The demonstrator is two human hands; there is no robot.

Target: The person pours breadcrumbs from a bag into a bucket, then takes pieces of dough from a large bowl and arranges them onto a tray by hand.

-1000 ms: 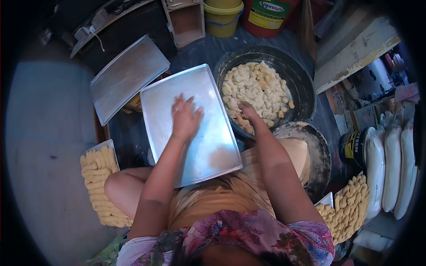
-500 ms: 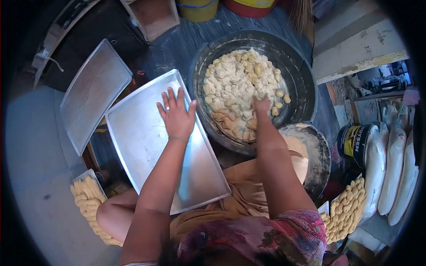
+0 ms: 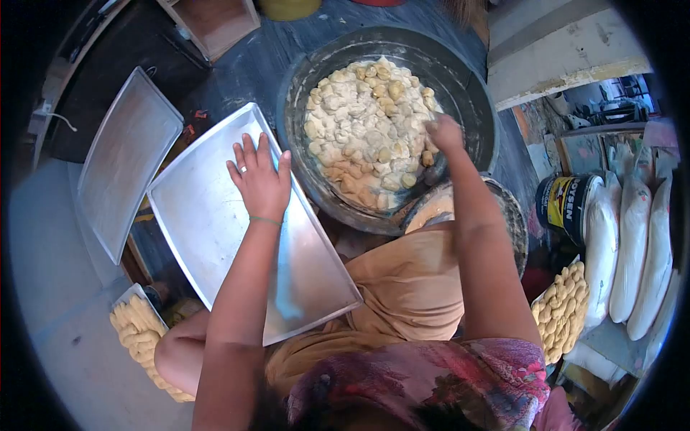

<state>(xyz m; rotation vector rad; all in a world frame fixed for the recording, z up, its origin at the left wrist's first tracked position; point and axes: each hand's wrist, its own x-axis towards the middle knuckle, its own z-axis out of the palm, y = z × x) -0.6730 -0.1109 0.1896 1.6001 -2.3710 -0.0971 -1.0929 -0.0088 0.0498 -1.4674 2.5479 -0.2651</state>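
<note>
A metal baking tray lies tilted across my lap. My left hand rests flat on its upper part, fingers spread, a ring on one finger. To the right, a large dark round basin holds a heap of floury dough pieces, some pale and some more yellow. At the heap's right edge, inside the basin, is my right hand, its fingers curled and partly hidden. Whether a dough piece is inside that hand cannot be made out.
A second metal tray leans at the left. Shaped dough pieces fill trays at lower left and lower right. A flour-dusted dark tub sits below the basin. A paint bucket and long filled plastic bags stand right.
My right hand has moved from the heap's middle to its right edge. Loose dough pieces there have shifted or are now hidden. My left hand stays on the tray; the view has shifted slightly.
</note>
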